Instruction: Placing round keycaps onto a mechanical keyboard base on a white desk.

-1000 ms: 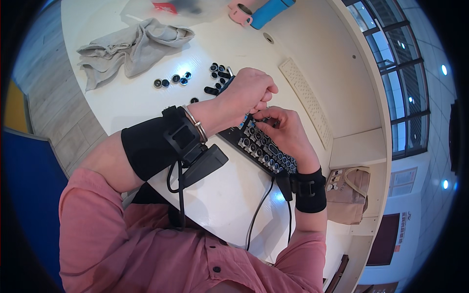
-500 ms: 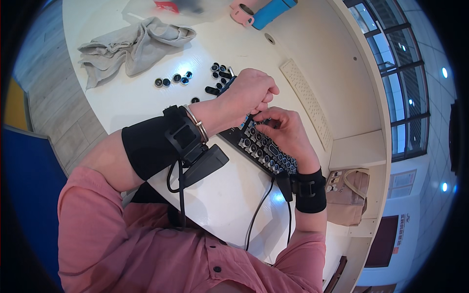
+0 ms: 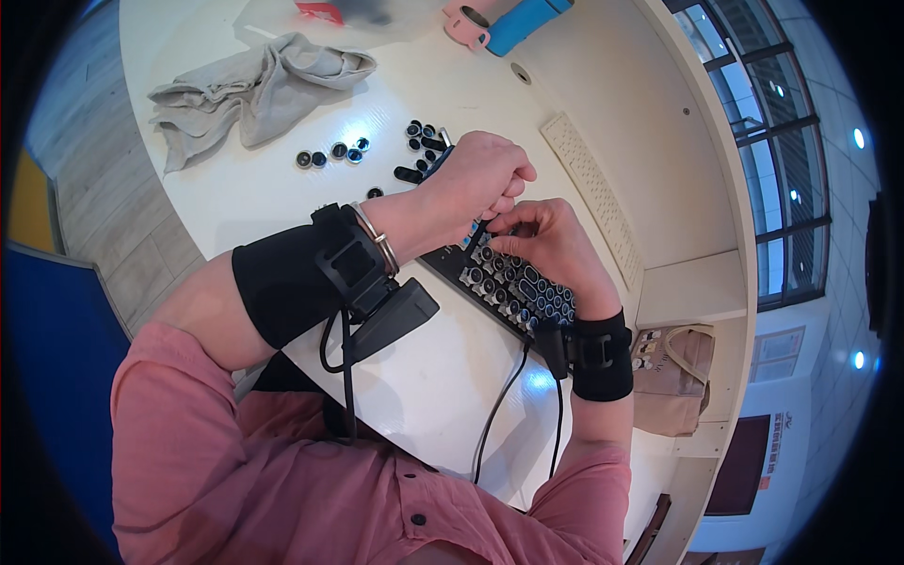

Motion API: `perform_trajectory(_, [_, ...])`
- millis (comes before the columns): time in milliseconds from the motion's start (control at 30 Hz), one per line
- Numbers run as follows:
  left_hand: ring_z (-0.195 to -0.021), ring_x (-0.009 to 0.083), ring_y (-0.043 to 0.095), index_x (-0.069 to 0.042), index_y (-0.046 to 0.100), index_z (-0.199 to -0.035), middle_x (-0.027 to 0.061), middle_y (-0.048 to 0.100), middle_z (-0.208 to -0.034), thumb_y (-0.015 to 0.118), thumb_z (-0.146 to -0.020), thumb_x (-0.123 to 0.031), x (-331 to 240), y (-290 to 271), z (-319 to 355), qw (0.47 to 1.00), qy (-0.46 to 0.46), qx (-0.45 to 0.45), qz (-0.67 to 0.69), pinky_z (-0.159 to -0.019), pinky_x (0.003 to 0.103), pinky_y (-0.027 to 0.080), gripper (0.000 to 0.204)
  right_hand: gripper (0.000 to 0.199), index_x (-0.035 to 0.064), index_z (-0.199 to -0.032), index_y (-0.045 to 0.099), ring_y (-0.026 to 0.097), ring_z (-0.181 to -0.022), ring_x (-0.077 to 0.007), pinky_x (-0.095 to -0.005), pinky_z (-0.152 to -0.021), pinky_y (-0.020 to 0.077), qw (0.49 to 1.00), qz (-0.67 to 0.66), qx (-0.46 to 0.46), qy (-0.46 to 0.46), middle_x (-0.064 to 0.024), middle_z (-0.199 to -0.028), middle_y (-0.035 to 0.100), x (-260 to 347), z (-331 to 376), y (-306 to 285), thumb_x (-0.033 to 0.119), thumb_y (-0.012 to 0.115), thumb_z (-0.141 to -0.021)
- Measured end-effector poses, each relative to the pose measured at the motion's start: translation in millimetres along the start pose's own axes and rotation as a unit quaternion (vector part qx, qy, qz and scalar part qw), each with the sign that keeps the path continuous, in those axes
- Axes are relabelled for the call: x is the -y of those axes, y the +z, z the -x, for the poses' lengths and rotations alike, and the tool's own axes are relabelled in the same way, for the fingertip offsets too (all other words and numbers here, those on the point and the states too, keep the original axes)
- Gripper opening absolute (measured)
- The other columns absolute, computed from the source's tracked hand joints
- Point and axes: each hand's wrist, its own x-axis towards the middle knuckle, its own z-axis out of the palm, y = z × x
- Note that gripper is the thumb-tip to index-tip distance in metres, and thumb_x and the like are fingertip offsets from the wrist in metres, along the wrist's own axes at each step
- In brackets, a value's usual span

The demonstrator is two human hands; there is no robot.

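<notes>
A black keyboard (image 3: 513,294) with round, silver-rimmed keycaps lies slantwise on the white desk under my hands. My left hand (image 3: 480,174) is curled closed above its far left part; whatever it grips is hidden beneath the fingers. Close beside it, my right hand (image 3: 546,240) bends thumb and forefinger together over the keys. A small dark piece shows at those fingertips, too hidden to name. Loose round keycaps (image 3: 340,151) lie to the left, and more dark keycaps (image 3: 408,175), some long, lie next to my left wrist.
A crumpled grey cloth (image 3: 254,99) covers part of the desk's far left. At the back stand a pink mug (image 3: 465,28) and a blue bottle (image 3: 527,24). A pale perforated strip (image 3: 591,193) runs along the right panel, with a beige bag (image 3: 673,377) nearer me. Black cables (image 3: 502,400) trail toward me.
My right hand and forearm have shifted slightly away from me over the keyboard. My left hand stays curled in nearly the same place.
</notes>
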Motion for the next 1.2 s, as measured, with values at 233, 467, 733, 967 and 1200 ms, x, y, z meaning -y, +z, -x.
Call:
perform_trajectory(233, [-0.044, 0.0081, 0.033, -0.001, 0.053, -0.076, 0.0002, 0.042, -0.058, 0.05, -0.085, -0.009, 1.2, 0.8, -1.2, 1.0, -0.005, -0.011, -0.001, -0.039, 0.025, 0.025, 0.012, 0.016, -0.0019, -0.078, 0.07, 0.058, -0.062, -0.0118, -0.0265, -0.061, 0.0483, 1.0, 0.002, 0.008, 0.028, -0.0058, -0.067, 0.066, -2.0, -6.1, 0.8, 0.007, 0.079, -0.068])
perform_trajectory(467, [-0.044, 0.0076, 0.033, -0.001, 0.053, -0.076, -0.0001, 0.042, -0.058, 0.05, -0.084, -0.009, 0.2, 2.0, -0.2, 1.0, -0.005, -0.017, -0.006, -0.039, 0.024, 0.025, 0.012, 0.013, -0.0022, -0.079, 0.07, 0.058, -0.06, -0.0121, -0.0265, -0.061, 0.0482, 1.0, 0.003, 0.0, 0.029, -0.0061, -0.067, 0.066, -2.1, -3.8, 2.9, 0.005, 0.076, -0.07])
perform_trajectory(733, [-0.045, 0.0074, 0.034, -0.001, 0.052, -0.075, -0.0007, 0.042, -0.059, 0.051, -0.084, -0.008, -1.1, 1.2, 0.1, 1.0, -0.006, -0.004, -0.007, -0.039, 0.023, 0.025, 0.011, 0.015, -0.0001, -0.088, 0.071, 0.061, -0.061, -0.013, -0.0258, -0.062, 0.0487, 0.999, 0.032, -0.024, 0.008, -0.01, -0.07, 0.067, 2.7, 9.6, 3.2, 0.003, 0.071, -0.074])
perform_trajectory(967, [-0.045, 0.0071, 0.034, -0.002, 0.052, -0.076, -0.0006, 0.043, -0.059, 0.051, -0.085, -0.009, -0.2, 1.8, -1.0, 1.0, -0.003, -0.017, -0.012, -0.039, 0.023, 0.026, 0.011, 0.016, 0.001, -0.092, 0.07, 0.062, -0.062, -0.0178, -0.0275, -0.062, 0.049, 0.989, 0.091, -0.081, -0.079, -0.0124, -0.075, 0.067, -3.7, 19.0, 14.2, 0.002, 0.069, -0.076])
perform_trajectory(1200, [-0.045, 0.0071, 0.035, -0.002, 0.052, -0.077, -0.0007, 0.043, -0.059, 0.051, -0.085, -0.01, 0.4, 0.1, -0.8, 1.0, -0.004, -0.003, -0.013, -0.039, 0.023, 0.026, 0.011, 0.016, 0.0002, -0.091, 0.069, 0.062, -0.064, -0.0191, -0.028, -0.062, 0.0493, 0.992, 0.038, -0.117, 0.006, -0.0111, -0.079, 0.067, -4.0, 23.4, 18.3, 0.002, 0.069, -0.076])
